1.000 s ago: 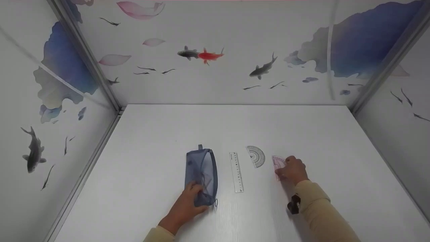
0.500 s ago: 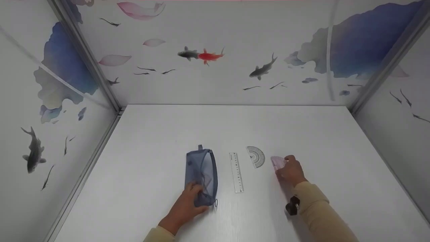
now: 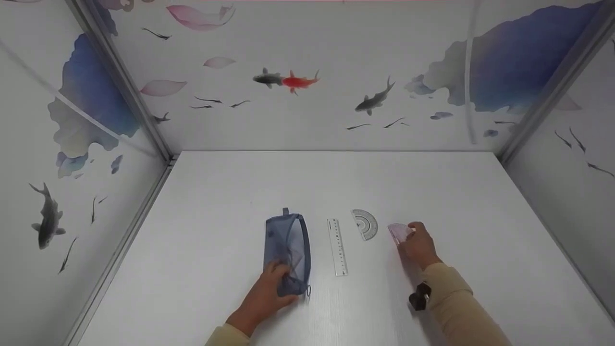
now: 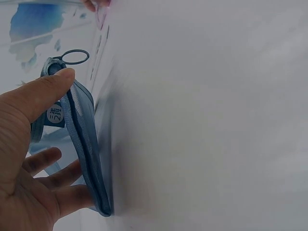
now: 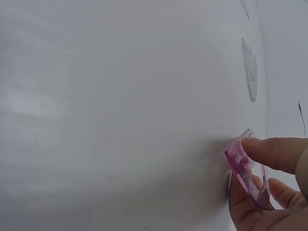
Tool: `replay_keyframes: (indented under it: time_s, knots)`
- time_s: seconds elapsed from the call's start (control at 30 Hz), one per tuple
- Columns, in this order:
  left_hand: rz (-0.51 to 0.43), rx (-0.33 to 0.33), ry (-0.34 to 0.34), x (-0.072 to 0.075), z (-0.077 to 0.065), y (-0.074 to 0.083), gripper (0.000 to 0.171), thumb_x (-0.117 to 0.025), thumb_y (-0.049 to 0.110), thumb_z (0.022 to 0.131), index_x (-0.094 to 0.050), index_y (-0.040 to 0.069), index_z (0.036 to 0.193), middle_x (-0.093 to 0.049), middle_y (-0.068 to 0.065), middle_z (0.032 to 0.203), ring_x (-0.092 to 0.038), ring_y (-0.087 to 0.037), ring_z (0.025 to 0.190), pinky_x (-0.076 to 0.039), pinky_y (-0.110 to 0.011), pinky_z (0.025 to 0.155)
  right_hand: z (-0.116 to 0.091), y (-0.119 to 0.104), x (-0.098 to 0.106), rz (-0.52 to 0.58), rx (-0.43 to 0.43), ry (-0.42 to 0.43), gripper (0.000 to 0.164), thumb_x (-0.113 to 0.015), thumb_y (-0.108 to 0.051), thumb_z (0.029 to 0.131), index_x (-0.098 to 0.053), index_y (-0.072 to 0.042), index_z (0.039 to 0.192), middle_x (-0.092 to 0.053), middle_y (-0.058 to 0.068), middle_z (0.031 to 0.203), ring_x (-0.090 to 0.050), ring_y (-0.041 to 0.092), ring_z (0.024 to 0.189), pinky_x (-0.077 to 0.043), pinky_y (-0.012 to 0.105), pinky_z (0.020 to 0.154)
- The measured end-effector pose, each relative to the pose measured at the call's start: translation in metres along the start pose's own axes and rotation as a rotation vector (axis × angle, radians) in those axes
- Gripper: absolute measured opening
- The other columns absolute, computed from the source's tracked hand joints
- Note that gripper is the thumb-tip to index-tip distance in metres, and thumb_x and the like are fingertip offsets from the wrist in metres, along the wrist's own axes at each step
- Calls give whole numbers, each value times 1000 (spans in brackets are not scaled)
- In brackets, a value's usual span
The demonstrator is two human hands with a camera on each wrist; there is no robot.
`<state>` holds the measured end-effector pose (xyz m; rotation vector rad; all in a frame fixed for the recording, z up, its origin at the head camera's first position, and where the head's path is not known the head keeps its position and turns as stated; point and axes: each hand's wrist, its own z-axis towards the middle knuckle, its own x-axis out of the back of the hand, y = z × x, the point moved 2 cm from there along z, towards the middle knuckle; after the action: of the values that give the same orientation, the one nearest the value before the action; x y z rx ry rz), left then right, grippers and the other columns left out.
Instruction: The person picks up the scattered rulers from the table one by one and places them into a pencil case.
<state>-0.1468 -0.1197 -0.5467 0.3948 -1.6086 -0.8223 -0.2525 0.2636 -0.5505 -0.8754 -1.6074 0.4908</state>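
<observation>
A blue mesh pencil case (image 3: 278,240) lies on the white table, its zipped side gaping. My left hand (image 3: 264,293) grips its near end; in the left wrist view the thumb presses beside the zip's ring pull (image 4: 75,57) and the other fingers reach round the fabric. To the right, my right hand (image 3: 419,245) pinches a pink see-through protractor (image 3: 399,232). The right wrist view has this pink protractor (image 5: 236,156) tilted between thumb and fingers, close to the tabletop; the fingers hide part of it. A clear ruler (image 3: 338,247) and a clear protractor (image 3: 365,225) lie flat between the hands.
White panels printed with fish and petals enclose the table (image 3: 216,182) at the back and both sides. A black device (image 3: 420,296) is strapped at the right wrist, by the sleeve cuff (image 3: 449,283).
The pink protractor has tilted in my right hand, which has moved only slightly. My left hand and the pencil case have stayed in place.
</observation>
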Motion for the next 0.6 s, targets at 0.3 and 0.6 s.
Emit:
replay_keyframes:
  time_s: [0.3, 0.6]
  knots:
    - [-7, 14, 1, 0, 0, 1, 59, -81, 26, 78, -52, 12, 127, -37, -25, 143, -41, -47, 129, -39, -57, 102, -6, -4, 2, 52, -2, 5, 63, -51, 6, 83, -27, 11, 140, -52, 29, 122, -50, 40, 110, -44, 49, 93]
    - [5, 26, -3, 1, 0, 2, 60, -81, 27, 77, -52, 13, 127, -37, -24, 142, -42, -46, 130, -39, -56, 103, -7, -2, 4, 59, 31, 30, 56, -51, 5, 83, -34, 10, 136, -55, 30, 117, -53, 40, 107, -46, 45, 88]
